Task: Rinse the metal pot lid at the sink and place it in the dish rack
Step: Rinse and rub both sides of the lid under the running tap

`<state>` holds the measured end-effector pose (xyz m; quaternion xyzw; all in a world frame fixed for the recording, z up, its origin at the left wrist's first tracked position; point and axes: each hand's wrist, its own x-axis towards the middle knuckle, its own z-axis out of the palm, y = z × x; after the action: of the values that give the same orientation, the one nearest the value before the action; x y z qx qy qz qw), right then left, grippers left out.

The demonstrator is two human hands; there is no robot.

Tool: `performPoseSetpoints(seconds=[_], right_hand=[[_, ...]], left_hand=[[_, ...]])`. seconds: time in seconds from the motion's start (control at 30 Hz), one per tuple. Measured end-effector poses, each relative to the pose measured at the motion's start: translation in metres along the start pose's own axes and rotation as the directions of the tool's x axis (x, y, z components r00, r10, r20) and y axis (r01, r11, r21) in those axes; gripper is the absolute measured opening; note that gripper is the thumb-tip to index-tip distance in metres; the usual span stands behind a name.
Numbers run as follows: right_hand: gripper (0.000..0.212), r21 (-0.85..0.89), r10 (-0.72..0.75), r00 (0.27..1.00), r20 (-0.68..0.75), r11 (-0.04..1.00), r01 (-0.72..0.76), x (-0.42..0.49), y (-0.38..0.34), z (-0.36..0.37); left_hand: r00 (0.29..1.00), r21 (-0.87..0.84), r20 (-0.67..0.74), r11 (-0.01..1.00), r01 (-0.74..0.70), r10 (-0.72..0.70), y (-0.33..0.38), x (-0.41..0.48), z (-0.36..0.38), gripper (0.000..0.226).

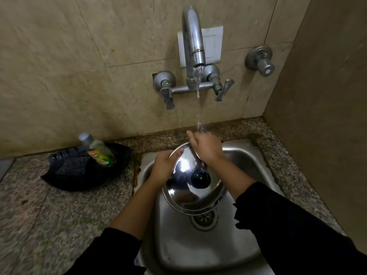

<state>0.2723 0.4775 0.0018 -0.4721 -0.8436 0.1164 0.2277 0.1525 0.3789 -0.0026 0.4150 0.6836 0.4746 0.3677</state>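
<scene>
The shiny metal pot lid (184,195) with a black knob (200,178) is tilted over the steel sink (198,249), top face toward me. My left hand (164,167) grips its left rim, thumb on the upper edge. My right hand (206,148) lies flat on the lid's far upper edge, fingers spread. Water falls from the curved wall tap (193,38) onto the back of my right hand and runs down the lid. No dish rack is in view.
A black tray (65,181) on the granite counter to the left holds a scrub pad (72,165) and a dish soap bottle (98,151). The sink drain (203,218) lies just below the lid. A second wall valve (260,60) sticks out at the right, near a side wall.
</scene>
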Motion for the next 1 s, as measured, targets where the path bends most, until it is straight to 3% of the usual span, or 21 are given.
performPoseSetpoints(seconds=[0.13, 0.2, 0.27, 0.33, 0.4, 0.47, 0.57, 0.67, 0.8, 1.0], right_hand=[[0.046, -0.046, -0.276, 0.961, -0.004, 0.96, 0.276, -0.002, -0.006, 0.01], [0.043, -0.032, -0.303, 0.952, 0.037, 0.952, 0.305, 0.001, 0.003, 0.006], [0.047, 0.014, -0.193, 0.98, 0.056, 0.981, 0.193, 0.002, 0.024, 0.003], [0.052, 0.177, 0.049, 0.998, 0.038, 0.983, -0.055, -0.008, 0.046, 0.003], [0.05, 0.467, 0.303, 0.952, 0.039, 0.837, -0.286, -0.025, 0.057, 0.008], [0.05, 0.711, 0.437, 0.895, 0.09, 0.601, -0.365, -0.043, 0.054, 0.014], [0.039, 0.872, 0.514, 0.835, 0.197, 0.297, -0.389, -0.062, 0.036, 0.016], [0.024, 0.924, 0.557, 0.791, 0.253, 0.104, -0.369, -0.067, 0.015, 0.02], [0.022, 0.935, 0.609, 0.737, 0.294, -0.025, -0.353, -0.057, 0.004, 0.018], [0.021, 0.955, 0.683, 0.679, 0.268, -0.097, -0.28, -0.052, 0.02, 0.005]], left_hand=[[0.999, -0.045, -0.003, 0.998, -0.037, 0.037, -0.002, -0.005, 0.005, 0.038], [0.999, -0.142, -0.032, 0.99, -0.019, 0.014, -0.005, -0.008, 0.004, 0.027], [0.994, -0.203, -0.11, 0.979, 0.001, -0.024, -0.01, -0.012, 0.0, 0.024], [0.968, -0.227, -0.242, 0.974, 0.013, -0.069, -0.013, -0.017, -0.005, 0.025], [0.917, -0.332, -0.36, 0.942, 0.046, -0.172, -0.017, -0.019, -0.009, 0.025], [0.868, -0.457, -0.414, 0.887, 0.063, -0.275, -0.019, -0.02, -0.01, 0.037], [0.806, -0.495, -0.478, 0.865, 0.082, -0.35, -0.022, -0.024, -0.004, 0.048], [0.748, -0.532, -0.513, 0.84, 0.107, -0.42, -0.027, -0.031, 0.0, 0.054], [0.743, -0.601, -0.457, 0.785, 0.147, -0.489, -0.037, -0.029, -0.001, 0.051], [0.855, -0.654, -0.247, 0.73, 0.2, -0.456, -0.019, -0.024, 0.007, 0.031]])
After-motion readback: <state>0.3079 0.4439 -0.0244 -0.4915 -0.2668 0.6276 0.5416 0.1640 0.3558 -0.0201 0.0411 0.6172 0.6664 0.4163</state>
